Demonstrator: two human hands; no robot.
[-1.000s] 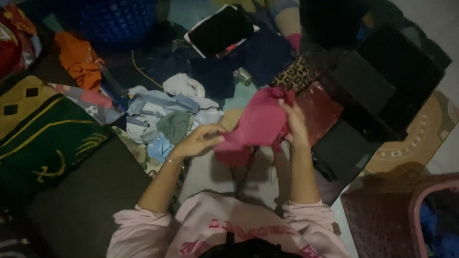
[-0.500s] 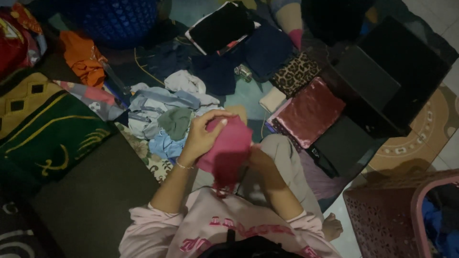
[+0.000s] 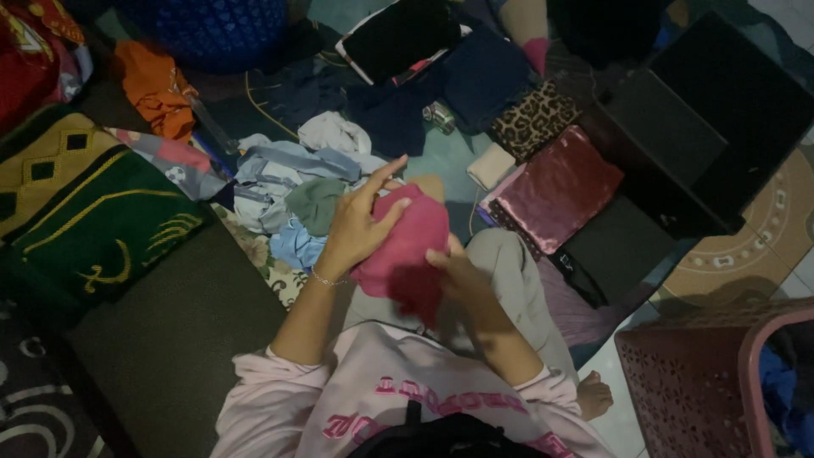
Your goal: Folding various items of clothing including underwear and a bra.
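Floor [image 3: 153, 356]: dim, strewn w/ clothes; folded stack [image 3: 555, 182] at right. Pink cloth [image 3: 403, 246] over lap, bunched. Left hand [image 3: 360, 225] grips its top; right hand [image 3: 454, 271] pinches lower edge. Best handling, prob.: smooth flat, align edges before creasing.

We're seeing a pale pink sweatshirt [image 3: 398, 382] with darker pink lettering, sleeves pushed up, 1 thin bracelet [image 3: 326, 279] on the left wrist, grey trousers [image 3: 509, 271].
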